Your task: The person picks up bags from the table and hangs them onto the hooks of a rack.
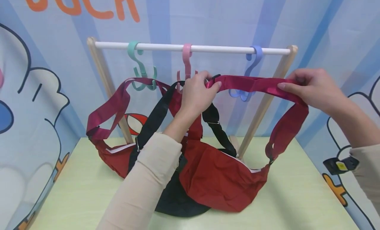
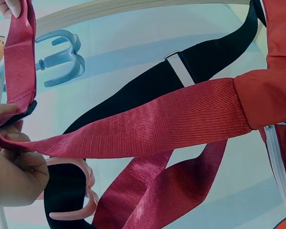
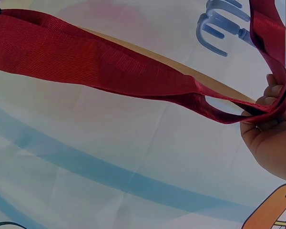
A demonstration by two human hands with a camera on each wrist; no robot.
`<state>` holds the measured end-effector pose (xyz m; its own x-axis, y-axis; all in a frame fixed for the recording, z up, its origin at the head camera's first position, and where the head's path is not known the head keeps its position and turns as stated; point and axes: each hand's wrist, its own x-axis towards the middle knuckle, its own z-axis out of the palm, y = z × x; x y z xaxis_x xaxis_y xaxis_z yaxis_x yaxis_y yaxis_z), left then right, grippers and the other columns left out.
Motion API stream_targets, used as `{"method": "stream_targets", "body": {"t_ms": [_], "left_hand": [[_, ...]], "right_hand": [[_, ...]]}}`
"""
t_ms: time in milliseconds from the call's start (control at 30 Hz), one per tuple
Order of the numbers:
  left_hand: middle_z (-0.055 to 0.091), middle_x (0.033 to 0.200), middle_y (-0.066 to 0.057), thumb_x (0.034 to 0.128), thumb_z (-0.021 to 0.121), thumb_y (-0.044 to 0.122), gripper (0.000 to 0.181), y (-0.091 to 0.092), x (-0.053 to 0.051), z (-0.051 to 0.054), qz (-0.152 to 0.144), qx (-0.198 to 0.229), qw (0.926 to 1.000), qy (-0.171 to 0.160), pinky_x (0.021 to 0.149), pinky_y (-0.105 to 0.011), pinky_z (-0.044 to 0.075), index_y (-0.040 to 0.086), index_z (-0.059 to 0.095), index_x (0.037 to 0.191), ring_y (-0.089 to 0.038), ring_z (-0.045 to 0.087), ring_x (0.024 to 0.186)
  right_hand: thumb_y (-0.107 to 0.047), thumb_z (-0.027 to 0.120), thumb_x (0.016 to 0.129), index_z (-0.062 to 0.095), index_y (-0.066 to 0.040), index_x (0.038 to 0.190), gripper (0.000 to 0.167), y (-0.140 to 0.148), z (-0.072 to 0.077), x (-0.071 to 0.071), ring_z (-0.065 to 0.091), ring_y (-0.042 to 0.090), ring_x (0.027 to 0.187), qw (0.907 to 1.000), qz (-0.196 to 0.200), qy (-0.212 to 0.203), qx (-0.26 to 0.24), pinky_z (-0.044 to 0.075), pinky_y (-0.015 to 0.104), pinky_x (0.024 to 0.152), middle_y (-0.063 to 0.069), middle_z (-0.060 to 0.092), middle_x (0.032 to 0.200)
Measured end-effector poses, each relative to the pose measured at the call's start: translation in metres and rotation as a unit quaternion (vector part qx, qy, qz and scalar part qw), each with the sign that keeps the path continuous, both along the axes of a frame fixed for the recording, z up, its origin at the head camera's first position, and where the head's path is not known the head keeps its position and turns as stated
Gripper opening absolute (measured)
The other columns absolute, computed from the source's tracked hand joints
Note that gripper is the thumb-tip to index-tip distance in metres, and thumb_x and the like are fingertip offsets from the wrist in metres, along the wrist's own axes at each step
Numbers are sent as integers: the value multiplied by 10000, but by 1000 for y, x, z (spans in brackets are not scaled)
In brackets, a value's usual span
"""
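A red bag (image 1: 225, 177) with a wide crimson strap (image 1: 249, 83) fills the middle right of the head view, its base low over the table. My left hand (image 1: 197, 93) pinches the strap by its dark buckle, in front of the pink hook (image 1: 187, 58). Farther right, my right hand (image 1: 314, 89) grips the same strap between thumb and fingers; in the right wrist view the strap (image 3: 133, 67) bends round those fingers. The stretch between both hands passes before the blue hook (image 1: 255, 60). Part of the pink hook is hidden behind my left hand.
A white rail (image 1: 160, 47) on wooden posts (image 1: 258, 124) carries the hooks. Another red bag (image 1: 115, 159) has its strap over the green hook (image 1: 141, 66). A black bag (image 1: 178, 198) has its strap at the pink hook. The pale table (image 1: 77, 193) lies below.
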<state>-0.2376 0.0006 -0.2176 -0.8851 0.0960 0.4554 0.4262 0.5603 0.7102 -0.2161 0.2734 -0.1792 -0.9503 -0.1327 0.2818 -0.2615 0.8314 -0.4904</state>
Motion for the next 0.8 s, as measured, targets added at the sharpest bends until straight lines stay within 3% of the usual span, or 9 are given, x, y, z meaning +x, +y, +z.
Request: {"method": "stream_targets", "body": {"t_ms": [333, 633, 800], "left_hand": [[560, 653, -63, 882, 598, 293, 274, 3, -2, -2, 272, 229, 9993, 119, 519, -233, 442, 54, 631, 1011, -170, 523, 581], [595, 695, -65, 890, 587, 293, 262, 6, -6, -6, 455, 414, 9979, 222, 530, -226, 457, 52, 625, 984, -159, 546, 596], [588, 683, -66, 892, 585, 288, 251, 8, -7, -8, 593, 563, 9963, 276, 546, -237, 451, 55, 627, 976, -162, 547, 597]], "right_hand": [[-380, 587, 869, 595, -17, 1040, 401, -4, -2, -2, 566, 222, 622, 9998, -101, 0, -146, 465, 242, 523, 140, 599, 808], [-407, 587, 861, 588, -37, 1020, 403, -10, -3, -3, 536, 211, 654, 9990, -263, 113, -336, 461, 245, 520, 120, 588, 810], [-406, 580, 864, 587, -34, 1058, 419, -15, -5, -5, 549, 209, 701, 9984, -326, 171, -426, 466, 227, 534, 156, 585, 881]]}}
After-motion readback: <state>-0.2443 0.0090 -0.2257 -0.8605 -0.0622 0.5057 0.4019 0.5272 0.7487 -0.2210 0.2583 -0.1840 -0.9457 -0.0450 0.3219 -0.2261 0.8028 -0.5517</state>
